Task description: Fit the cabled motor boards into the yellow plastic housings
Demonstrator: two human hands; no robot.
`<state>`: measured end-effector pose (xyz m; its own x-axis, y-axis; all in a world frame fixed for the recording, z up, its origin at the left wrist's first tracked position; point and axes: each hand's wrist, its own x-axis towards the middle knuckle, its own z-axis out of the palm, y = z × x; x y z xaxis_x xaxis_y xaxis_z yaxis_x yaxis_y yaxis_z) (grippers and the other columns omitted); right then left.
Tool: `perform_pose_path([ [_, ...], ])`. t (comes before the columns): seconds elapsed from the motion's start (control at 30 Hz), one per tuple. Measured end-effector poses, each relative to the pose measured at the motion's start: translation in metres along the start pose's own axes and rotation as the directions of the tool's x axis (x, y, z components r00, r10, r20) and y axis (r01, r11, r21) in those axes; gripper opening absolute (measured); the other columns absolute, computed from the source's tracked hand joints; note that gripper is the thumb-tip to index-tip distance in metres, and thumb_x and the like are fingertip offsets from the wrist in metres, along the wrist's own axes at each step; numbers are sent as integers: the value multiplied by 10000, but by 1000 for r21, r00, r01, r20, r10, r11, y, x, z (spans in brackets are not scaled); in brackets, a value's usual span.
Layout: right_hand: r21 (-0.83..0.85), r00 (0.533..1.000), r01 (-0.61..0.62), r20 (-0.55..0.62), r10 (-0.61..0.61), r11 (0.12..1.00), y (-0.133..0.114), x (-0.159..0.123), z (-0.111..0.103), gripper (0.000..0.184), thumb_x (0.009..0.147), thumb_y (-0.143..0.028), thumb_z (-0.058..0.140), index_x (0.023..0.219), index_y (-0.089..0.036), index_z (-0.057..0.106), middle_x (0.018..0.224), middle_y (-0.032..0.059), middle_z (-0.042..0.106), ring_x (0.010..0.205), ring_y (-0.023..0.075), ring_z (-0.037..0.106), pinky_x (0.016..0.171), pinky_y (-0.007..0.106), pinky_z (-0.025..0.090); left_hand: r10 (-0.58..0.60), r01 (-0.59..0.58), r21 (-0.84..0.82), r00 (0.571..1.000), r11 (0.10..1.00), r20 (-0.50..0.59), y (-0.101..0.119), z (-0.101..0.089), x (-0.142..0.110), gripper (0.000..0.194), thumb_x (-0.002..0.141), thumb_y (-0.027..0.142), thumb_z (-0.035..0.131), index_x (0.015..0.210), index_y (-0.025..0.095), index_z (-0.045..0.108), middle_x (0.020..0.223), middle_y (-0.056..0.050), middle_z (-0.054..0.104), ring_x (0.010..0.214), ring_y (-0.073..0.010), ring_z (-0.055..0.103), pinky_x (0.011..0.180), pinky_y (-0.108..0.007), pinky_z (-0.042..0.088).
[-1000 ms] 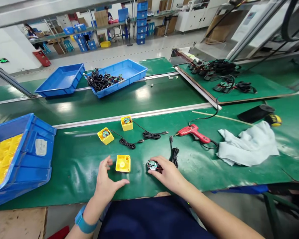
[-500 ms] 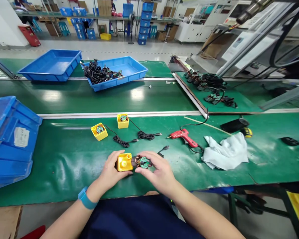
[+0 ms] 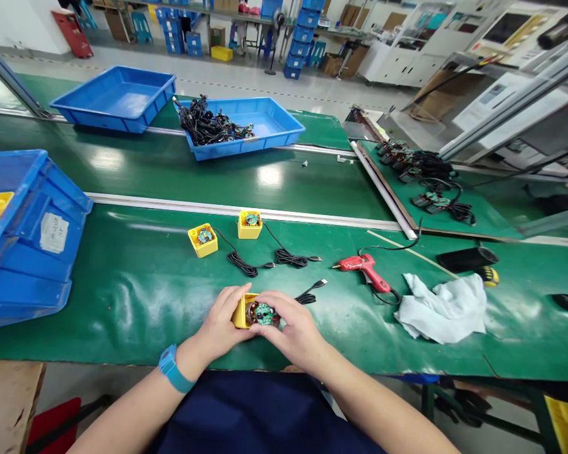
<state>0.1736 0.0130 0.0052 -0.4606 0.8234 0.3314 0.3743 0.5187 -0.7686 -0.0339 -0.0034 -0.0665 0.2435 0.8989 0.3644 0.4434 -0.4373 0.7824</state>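
My left hand (image 3: pixel 224 318) is closed around a yellow plastic housing (image 3: pixel 240 313), its opening tilted toward the right. My right hand (image 3: pixel 291 325) grips a motor with a round green circuit board (image 3: pixel 264 314), partly inside the housing's mouth. A coiled black cable with a USB plug (image 3: pixel 312 292) lies just beyond my right hand. Farther up the bench stand two yellow housings, the left one (image 3: pixel 203 247) and the right one (image 3: pixel 249 231), each with a circuit board inside and a bundled black cable beside it.
To the right lie a red glue gun (image 3: pixel 366 271), a white cloth (image 3: pixel 445 309) and a black cylinder (image 3: pixel 464 257). A blue bin (image 3: pixel 23 252) with yellow parts stands left. Behind are a blue tray (image 3: pixel 260 135) holding cabled boards and another blue tray (image 3: pixel 118 101).
My right hand has moved the motor left, so it now overlaps the housing's opening and sits partly in it. The view has shifted and tilted slightly.
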Motion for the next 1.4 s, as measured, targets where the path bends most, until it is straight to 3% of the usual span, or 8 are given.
perform_pose_path([
  [0.13,9,999,-44,-28,44,999,-1,2,2,343,880,-326,815,1192,-245,697,1109,101,700,994,255,720,895,405,644,10,-10,-2,1000,1000,10,-2,0,-1,775,880,498,782,1540,279,438,1314,-136,640,1187,-297,642,1015,-487,568],
  [0.33,6,997,-70,-21,70,998,1,0,5,222,874,-100,660,1040,-235,718,1004,65,655,894,203,690,809,348,641,37,-37,-18,999,999,28,0,1,-1,842,812,463,863,1525,297,448,1316,-126,643,1199,-300,642,1012,-486,576],
  [0.47,20,995,-102,0,102,995,1,0,1,372,869,-127,667,1224,-238,691,1131,94,658,866,194,688,704,313,637,-10,10,-16,1000,1000,2,1,1,0,819,795,419,882,1494,290,476,1309,-121,654,1180,-301,665,999,-490,586],
  [0.53,38,994,-112,-2,112,993,-1,2,-4,332,922,-160,647,1243,-234,692,1111,92,671,805,172,681,667,293,623,-53,53,-15,999,998,9,0,0,1,836,770,440,899,1480,282,487,1299,-121,657,1176,-308,673,1000,-501,586],
  [0.67,16,994,-92,-51,92,996,-3,11,-12,125,996,-233,640,1073,-218,737,918,59,703,805,180,696,754,319,626,-63,64,-28,998,998,31,0,-2,3,858,745,498,907,1468,289,494,1291,-119,663,1184,-313,677,1014,-509,579],
  [0.77,12,995,-82,-61,82,997,-6,16,-14,122,1020,-241,616,1016,-212,734,870,49,703,799,174,694,760,312,620,-65,66,-34,997,997,34,-2,-2,3,837,749,505,903,1453,285,505,1294,-115,667,1190,-308,676,1026,-506,572],
  [1.2,6,985,135,-113,-133,991,-19,14,-19,100,1062,-222,516,1086,-223,613,1001,74,724,944,190,718,834,327,624,-132,145,-107,984,984,122,-3,-6,5,879,711,509,928,1446,266,513,1357,-128,672,1216,-316,692,1045,-484,572],
  [1.4,213,964,-105,-218,152,971,-30,12,-17,155,1078,-364,491,1004,-234,532,995,87,744,812,176,738,713,320,633,-51,56,-73,996,996,68,-1,-4,4,963,772,514,885,1557,290,375,1348,-119,657,1200,-295,690,1027,-481,577],
])
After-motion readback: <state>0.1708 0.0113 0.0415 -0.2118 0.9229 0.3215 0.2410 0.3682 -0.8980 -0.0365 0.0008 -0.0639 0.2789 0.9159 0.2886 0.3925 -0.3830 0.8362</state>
